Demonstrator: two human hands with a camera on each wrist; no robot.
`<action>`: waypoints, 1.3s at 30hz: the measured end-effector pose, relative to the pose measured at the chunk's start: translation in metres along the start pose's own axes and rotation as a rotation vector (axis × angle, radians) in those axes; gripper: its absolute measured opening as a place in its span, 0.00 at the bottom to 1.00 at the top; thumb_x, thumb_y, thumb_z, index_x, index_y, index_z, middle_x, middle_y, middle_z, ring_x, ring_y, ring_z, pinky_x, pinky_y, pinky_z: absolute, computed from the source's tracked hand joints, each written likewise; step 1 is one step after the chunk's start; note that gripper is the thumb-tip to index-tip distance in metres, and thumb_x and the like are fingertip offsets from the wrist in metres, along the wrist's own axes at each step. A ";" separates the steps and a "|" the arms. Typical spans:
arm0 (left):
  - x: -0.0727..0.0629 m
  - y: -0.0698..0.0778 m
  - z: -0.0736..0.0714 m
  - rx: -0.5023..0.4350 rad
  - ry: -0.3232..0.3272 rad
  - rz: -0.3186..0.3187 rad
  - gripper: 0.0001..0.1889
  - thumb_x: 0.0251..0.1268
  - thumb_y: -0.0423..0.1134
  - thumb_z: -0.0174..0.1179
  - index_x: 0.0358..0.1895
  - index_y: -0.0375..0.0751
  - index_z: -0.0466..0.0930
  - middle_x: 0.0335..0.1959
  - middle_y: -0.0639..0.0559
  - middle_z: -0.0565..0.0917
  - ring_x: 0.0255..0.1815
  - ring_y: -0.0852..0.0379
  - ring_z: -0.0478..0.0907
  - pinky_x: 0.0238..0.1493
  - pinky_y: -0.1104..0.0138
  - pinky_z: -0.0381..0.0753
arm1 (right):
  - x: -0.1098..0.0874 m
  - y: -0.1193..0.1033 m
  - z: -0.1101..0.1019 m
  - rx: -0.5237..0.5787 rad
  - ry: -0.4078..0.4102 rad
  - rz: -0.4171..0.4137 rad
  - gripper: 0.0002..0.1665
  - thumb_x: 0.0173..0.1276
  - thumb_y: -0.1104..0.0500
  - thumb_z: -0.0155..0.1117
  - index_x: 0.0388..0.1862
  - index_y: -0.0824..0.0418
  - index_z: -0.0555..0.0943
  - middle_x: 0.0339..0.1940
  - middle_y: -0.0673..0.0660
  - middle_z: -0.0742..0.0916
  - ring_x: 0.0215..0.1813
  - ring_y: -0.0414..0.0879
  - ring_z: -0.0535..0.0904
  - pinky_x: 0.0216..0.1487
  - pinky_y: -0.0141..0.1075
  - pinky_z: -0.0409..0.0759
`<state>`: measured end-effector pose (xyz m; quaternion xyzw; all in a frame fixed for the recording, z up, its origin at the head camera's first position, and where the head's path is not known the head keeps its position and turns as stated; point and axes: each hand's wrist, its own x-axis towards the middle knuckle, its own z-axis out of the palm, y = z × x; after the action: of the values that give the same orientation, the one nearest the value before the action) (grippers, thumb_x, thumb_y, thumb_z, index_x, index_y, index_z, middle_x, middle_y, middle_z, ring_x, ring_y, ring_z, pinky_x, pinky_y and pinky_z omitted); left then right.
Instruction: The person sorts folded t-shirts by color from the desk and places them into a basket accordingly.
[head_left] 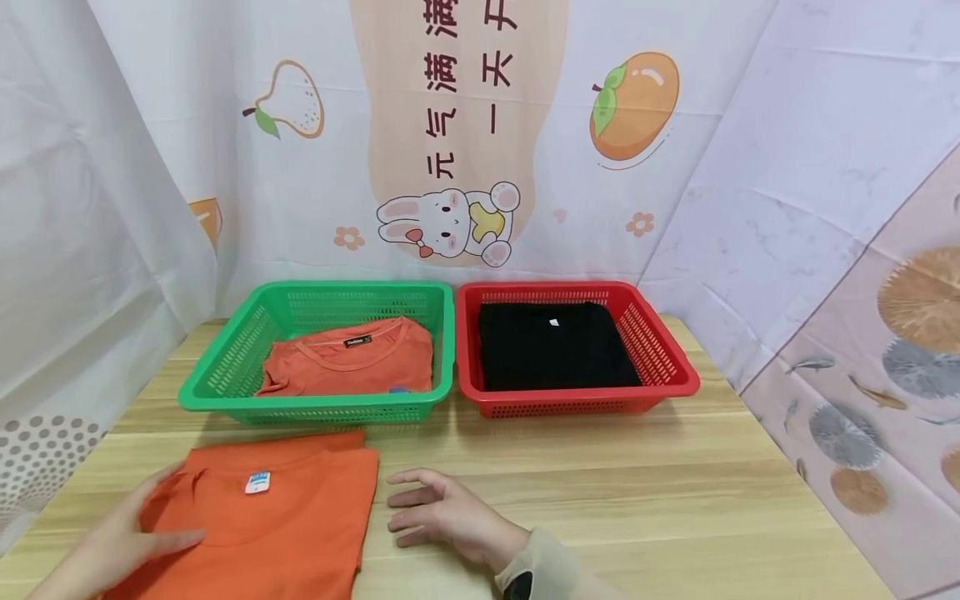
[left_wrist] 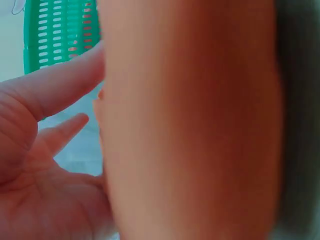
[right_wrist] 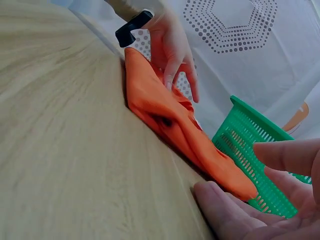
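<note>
Light wood-grain counter (head_left: 675, 500), planks running left to right, evenly lit with soft shadows. Behind it a white cloth backdrop (head_left: 465, 125) printed with a cartoon rabbit (head_left: 453, 221), pear (head_left: 288, 100), persimmon (head_left: 633, 104) and Chinese characters. Grey-dotted white sheet (head_left: 52, 250) at left; marble-pattern sheet (head_left: 825, 167) at right with leaf-and-fish print below.
</note>
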<state>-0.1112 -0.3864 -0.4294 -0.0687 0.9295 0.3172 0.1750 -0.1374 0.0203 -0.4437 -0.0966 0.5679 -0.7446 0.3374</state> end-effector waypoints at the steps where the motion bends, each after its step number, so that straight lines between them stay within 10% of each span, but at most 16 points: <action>1: 0.000 0.002 0.001 -0.034 -0.016 0.010 0.56 0.65 0.52 0.65 0.76 0.24 0.34 0.70 0.14 0.46 0.66 0.17 0.49 0.57 0.27 0.59 | 0.000 0.001 0.000 0.002 -0.009 -0.001 0.28 0.68 0.73 0.58 0.67 0.67 0.72 0.57 0.65 0.82 0.46 0.47 0.83 0.53 0.49 0.84; 6: 0.000 0.012 0.010 -0.111 -0.057 0.055 0.48 0.66 0.47 0.65 0.76 0.27 0.43 0.72 0.18 0.49 0.67 0.21 0.53 0.58 0.31 0.64 | -0.001 0.002 0.001 0.013 -0.032 -0.009 0.28 0.67 0.73 0.59 0.67 0.68 0.72 0.54 0.62 0.82 0.44 0.45 0.83 0.51 0.45 0.85; 10: 0.001 0.019 0.019 -0.128 -0.063 0.110 0.41 0.64 0.45 0.67 0.73 0.31 0.54 0.71 0.24 0.58 0.60 0.60 0.69 0.56 0.54 0.75 | -0.003 0.002 0.001 0.011 -0.028 0.004 0.26 0.67 0.72 0.59 0.65 0.67 0.74 0.49 0.58 0.84 0.43 0.43 0.82 0.46 0.38 0.84; 15: 0.001 0.023 0.028 -0.197 -0.089 0.158 0.39 0.64 0.43 0.66 0.71 0.34 0.53 0.71 0.28 0.57 0.46 0.88 0.58 0.45 0.75 0.73 | -0.002 0.004 0.001 -0.022 -0.028 0.027 0.23 0.68 0.71 0.61 0.62 0.67 0.77 0.48 0.53 0.86 0.45 0.41 0.82 0.46 0.33 0.83; 25: -0.003 0.038 0.048 -0.236 0.005 0.256 0.37 0.64 0.37 0.66 0.68 0.36 0.51 0.68 0.33 0.59 0.47 0.88 0.59 0.44 0.79 0.72 | 0.002 0.010 -0.001 -0.072 -0.033 0.038 0.23 0.68 0.70 0.60 0.62 0.67 0.79 0.58 0.57 0.84 0.51 0.43 0.82 0.53 0.37 0.83; 32: -0.009 0.046 0.050 -0.258 0.097 0.300 0.24 0.66 0.36 0.64 0.62 0.40 0.66 0.52 0.78 0.67 0.47 0.81 0.66 0.42 0.78 0.73 | 0.001 0.008 0.000 -0.069 0.015 0.047 0.23 0.66 0.72 0.61 0.60 0.67 0.81 0.60 0.59 0.83 0.53 0.45 0.83 0.55 0.41 0.84; 35: -0.011 0.051 0.042 -0.291 0.011 0.257 0.21 0.69 0.41 0.62 0.62 0.42 0.74 0.57 0.76 0.70 0.48 0.83 0.66 0.44 0.76 0.76 | 0.001 0.006 0.000 -0.064 0.023 0.048 0.23 0.66 0.72 0.61 0.60 0.66 0.81 0.61 0.59 0.83 0.54 0.46 0.83 0.55 0.42 0.84; 39: -0.016 0.060 0.032 -0.294 -0.090 0.138 0.24 0.70 0.48 0.61 0.66 0.45 0.77 0.70 0.48 0.70 0.49 0.88 0.64 0.46 0.73 0.80 | -0.001 0.002 0.000 -0.073 0.033 0.043 0.23 0.65 0.73 0.61 0.59 0.66 0.82 0.63 0.59 0.82 0.55 0.46 0.82 0.55 0.42 0.83</action>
<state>-0.1015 -0.3196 -0.4130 -0.0151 0.8667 0.4640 0.1824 -0.1357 0.0204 -0.4456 -0.0842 0.6022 -0.7174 0.3399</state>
